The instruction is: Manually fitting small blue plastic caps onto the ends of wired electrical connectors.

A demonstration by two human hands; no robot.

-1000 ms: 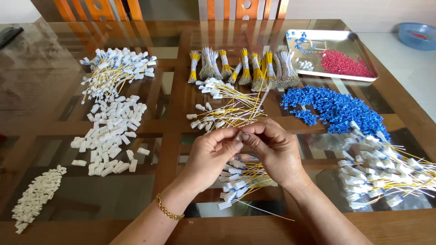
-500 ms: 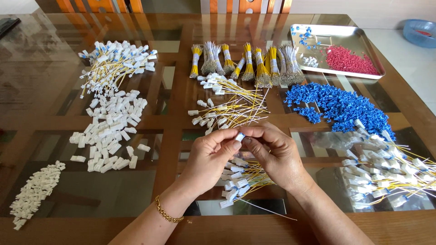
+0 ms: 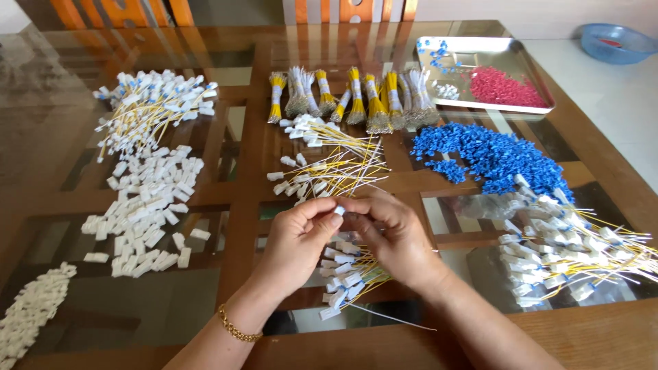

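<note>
A person seated at a glass-topped wooden table (image 3: 226, 205) pinches a small white plastic piece (image 3: 338, 210) between both hands, held up over the table centre, close to the camera, prob. so the tiny part can be seen while it's worked. The left hand (image 3: 296, 240) is closed on it w/ thumb and forefinger at the tip; the right hand (image 3: 392, 236) curls in from the other side, fingertips meeting the left's. Whether a wire runs into the piece can't be told; fingers cover it.

Just under the hands lies a small heap of yellow wires w/ white end tags (image 3: 346, 277), near enough to drop into or pick from w/o reaching. Stock is sorted by kind in separate piles around the hands: loose white plastic pieces (image 3: 147, 209) at left, tagged yellow wires (image 3: 147, 106) beyond them, more fanned-out wires (image 3: 329, 168) straight ahead, banded wire bundles (image 3: 349, 99) in a row at the far side, a heap of blue beads (image 3: 490, 154) at right, another tagged pile (image 3: 572, 247) at far right.

Containers: a shallow metal tray (image 3: 541, 96) at far right holds a mound of red beads (image 3: 504, 88), a few scattered blue ones and a small pale cluster. A blue bowl (image 3: 617, 42) sits off the table; contents unclear.
</note>
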